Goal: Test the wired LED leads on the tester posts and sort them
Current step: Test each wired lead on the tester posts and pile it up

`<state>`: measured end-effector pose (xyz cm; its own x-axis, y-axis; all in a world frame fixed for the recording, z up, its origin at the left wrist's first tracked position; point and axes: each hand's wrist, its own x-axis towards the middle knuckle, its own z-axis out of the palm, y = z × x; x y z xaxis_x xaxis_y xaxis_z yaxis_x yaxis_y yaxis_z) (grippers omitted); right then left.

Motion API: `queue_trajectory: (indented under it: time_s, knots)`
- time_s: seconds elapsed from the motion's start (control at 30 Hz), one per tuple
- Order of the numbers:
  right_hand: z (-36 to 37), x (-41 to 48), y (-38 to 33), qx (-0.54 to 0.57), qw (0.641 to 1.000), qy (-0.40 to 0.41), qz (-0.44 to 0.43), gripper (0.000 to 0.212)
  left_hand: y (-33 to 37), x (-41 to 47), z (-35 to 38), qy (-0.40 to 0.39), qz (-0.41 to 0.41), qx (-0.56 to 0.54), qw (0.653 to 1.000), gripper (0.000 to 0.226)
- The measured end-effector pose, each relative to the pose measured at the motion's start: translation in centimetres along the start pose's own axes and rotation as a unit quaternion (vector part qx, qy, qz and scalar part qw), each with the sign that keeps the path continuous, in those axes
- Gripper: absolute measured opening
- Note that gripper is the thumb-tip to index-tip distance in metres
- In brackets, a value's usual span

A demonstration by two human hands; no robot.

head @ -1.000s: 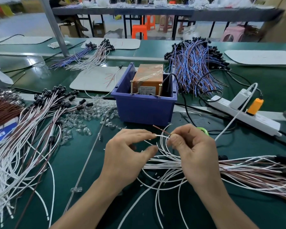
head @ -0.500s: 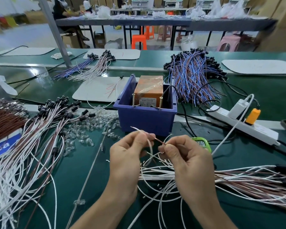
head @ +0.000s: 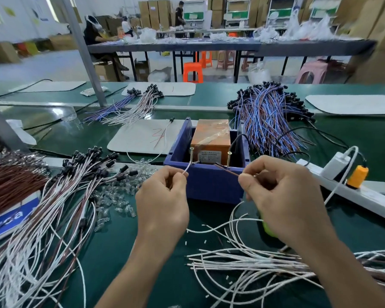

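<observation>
Starting at the far left: a bundle of brown wires [head: 11,185] on the green bench [head: 111,258], then a broad fan of white-and-brown leads with black LED holders [head: 60,207], touching a loose heap of clear LEDs [head: 118,196]. Behind these, a grey mat [head: 142,138] bearing a single lead. Next, the left hand [head: 162,196], fingers curled, thumb and forefinger pinching a white lead [head: 186,169] near its stripped end and pointing it up at the left tester post [head: 191,154]; tip seemingly touching the post's foot, though too small to be sure. Centre: a blue bin [head: 209,185] holding the orange tester box [head: 211,136], with both brass posts upright just inside the near wall. Right tester post [head: 229,160] crossed low down by a brown lead [head: 228,171], pinched between thumb and forefinger of the right hand [head: 282,196], other fingers curled under. Below that hand, a green object [head: 268,230], mostly hidden, and a spread of white leads [head: 253,263] lying on the bench. Farther back, a thick bundle of blue-and-brown leads [head: 269,121]. At the far right, a white power strip [head: 369,198] carrying a white adapter [head: 335,165] and an orange plug [head: 357,176].
</observation>
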<state>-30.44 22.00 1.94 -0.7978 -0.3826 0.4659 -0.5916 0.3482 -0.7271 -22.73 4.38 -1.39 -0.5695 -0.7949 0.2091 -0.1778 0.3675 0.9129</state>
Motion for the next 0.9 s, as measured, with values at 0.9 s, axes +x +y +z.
queue_trajectory:
  time_s: [0.9]
  knots:
    - [0.7,2.2,1.8,-0.069,0.996,0.051,-0.03,0.016,-0.3,-0.1,0.6,0.014,0.053,0.016,0.998,0.015]
